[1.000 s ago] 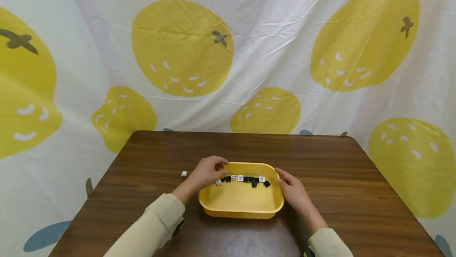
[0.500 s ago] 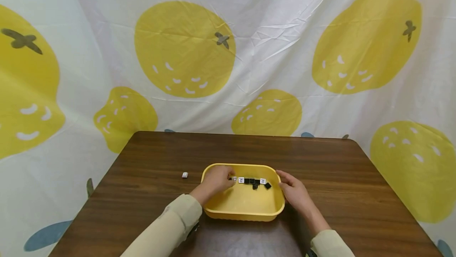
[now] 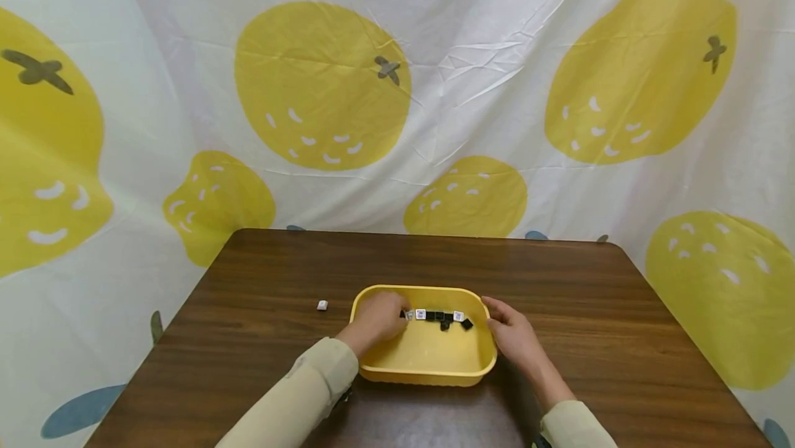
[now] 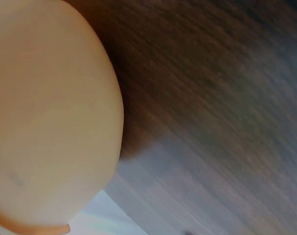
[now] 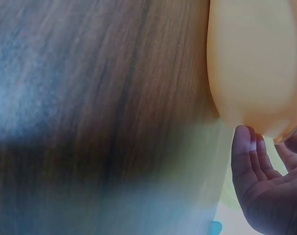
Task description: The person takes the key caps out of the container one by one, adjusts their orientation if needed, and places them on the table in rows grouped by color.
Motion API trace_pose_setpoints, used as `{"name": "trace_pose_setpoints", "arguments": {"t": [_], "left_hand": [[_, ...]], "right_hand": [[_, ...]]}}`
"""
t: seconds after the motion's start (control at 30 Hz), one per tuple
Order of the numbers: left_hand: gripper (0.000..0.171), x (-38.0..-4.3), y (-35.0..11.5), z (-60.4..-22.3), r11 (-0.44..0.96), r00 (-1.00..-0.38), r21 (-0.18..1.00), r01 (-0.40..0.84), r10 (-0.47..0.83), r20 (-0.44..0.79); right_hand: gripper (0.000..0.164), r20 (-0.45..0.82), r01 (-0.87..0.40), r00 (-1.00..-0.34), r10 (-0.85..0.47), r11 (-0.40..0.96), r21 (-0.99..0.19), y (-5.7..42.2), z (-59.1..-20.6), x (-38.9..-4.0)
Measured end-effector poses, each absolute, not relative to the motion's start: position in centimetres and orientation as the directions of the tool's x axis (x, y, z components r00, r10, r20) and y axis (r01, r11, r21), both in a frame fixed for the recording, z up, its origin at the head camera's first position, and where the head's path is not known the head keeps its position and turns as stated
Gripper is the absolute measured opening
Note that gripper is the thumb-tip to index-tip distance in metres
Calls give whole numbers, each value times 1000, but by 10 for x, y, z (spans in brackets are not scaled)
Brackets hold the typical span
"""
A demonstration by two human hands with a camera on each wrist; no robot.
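A yellow plastic basin [image 3: 428, 377] stands on the brown table. Inside, small black and white square pieces resembling keycaps lie in a rough row along the far side, among them a white keycap [image 3: 421, 314] and a black keycap [image 3: 467, 324]. My left hand [image 3: 379, 317] reaches over the left rim into the basin, at the row's left end; its fingertips are mostly hidden, so whether it pinches a piece is unclear. My right hand [image 3: 514, 332] holds the basin's right rim; the right wrist view shows thumb and fingers at the rim [image 5: 290, 134].
A lone white keycap [image 3: 322, 305] lies on the wooden table [image 3: 261, 282], left of the basin. Behind the table hangs a white curtain [image 3: 472, 103] printed with yellow lemons. The left wrist view shows the basin's outer wall [image 4: 50, 107] close up.
From above the basin's left rim, my left hand has moved right and down into it, covering the leftmost pieces. In the last half second it barely shifts. My right hand stays at the rim.
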State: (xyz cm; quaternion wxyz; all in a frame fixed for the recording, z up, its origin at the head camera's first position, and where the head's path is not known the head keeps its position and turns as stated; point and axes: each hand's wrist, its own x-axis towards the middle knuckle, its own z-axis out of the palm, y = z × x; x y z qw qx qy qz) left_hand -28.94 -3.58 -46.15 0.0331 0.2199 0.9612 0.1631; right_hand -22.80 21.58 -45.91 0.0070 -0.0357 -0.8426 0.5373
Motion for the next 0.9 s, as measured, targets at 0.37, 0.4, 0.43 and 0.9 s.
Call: {"name": "trace_pose_setpoints", "arguments": {"t": [0.37, 0.4, 0.43, 0.9], "left_hand": [[15, -289, -29, -466, 853, -893, 286, 437, 450, 25], [14, -289, -28, -466, 854, -890, 273, 443, 454, 23], [13, -290, -28, -467, 853, -888, 266, 448, 460, 21], [10, -290, -35, -459, 678, -891, 621, 393, 449, 73]], "right_hand": [[43, -46, 67, -997, 61, 416, -907, 215, -458, -226], [43, -50, 71, -997, 62, 413, -908, 215, -458, -226], [43, -52, 74, -997, 63, 411, -909, 215, -458, -225], [43, -52, 70, -997, 56, 404, -912, 215, -458, -226]]}}
